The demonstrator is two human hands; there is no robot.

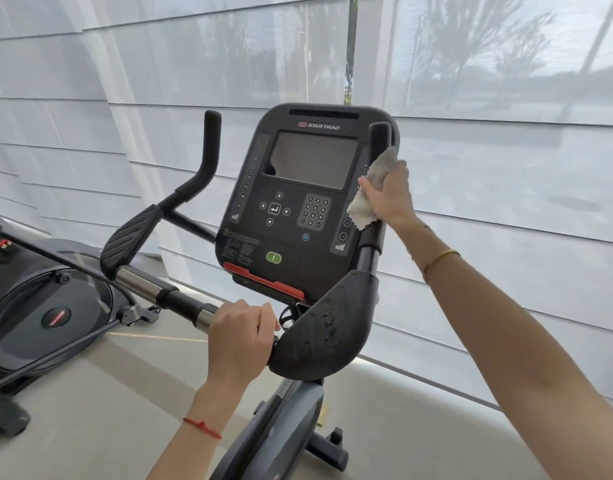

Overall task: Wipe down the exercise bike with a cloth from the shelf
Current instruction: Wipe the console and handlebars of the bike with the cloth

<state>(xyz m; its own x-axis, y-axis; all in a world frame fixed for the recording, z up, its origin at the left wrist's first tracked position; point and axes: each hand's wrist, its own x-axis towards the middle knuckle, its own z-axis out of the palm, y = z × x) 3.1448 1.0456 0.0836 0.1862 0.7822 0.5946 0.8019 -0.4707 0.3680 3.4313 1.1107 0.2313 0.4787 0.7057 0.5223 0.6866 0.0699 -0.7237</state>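
Note:
The exercise bike's black console (298,202) with a dark screen and keypad faces me at centre. My right hand (391,195) is wrapped around the upright right handlebar (379,136), pressing a crumpled white cloth (365,199) against it just beside the console's right edge. My left hand (241,341) grips the chrome and black crossbar (180,299) near the right elbow pad (329,327). The left elbow pad (132,237) and left handlebar (210,147) stand free.
Another black exercise machine (45,306) stands at the left on the beige floor (90,410). Sheer white blinds (506,168) cover the windows close behind the bike. The bike's grey frame (281,427) runs down between my arms.

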